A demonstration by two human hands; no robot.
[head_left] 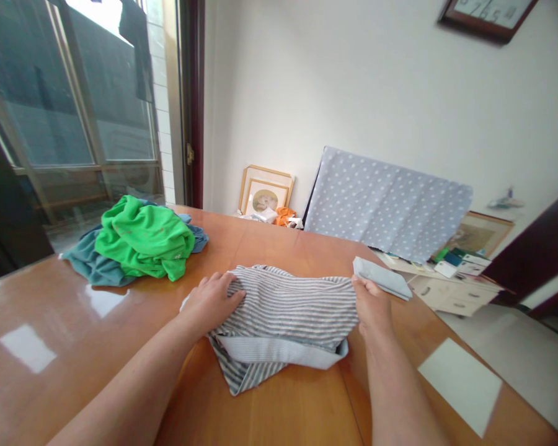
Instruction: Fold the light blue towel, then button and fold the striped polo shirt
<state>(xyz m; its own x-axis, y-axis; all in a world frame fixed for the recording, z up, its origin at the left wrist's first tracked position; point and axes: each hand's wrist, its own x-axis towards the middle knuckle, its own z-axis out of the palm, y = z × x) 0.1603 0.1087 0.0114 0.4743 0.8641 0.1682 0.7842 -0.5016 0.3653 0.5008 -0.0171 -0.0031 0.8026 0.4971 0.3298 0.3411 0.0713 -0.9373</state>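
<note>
Folding a striped cloth [292, 303], most likely, in the middle of the shiny brown surface [292, 412]. Pinching one end in the right fingers [364, 290], resting the left fingers [217, 284], spread apart, on the other. Needing next, probably, to line up the sides and pat it flat. Seeing bright green cloth [142, 238] on the left, then big windows [116, 118] and a white wall [353, 80].
</note>
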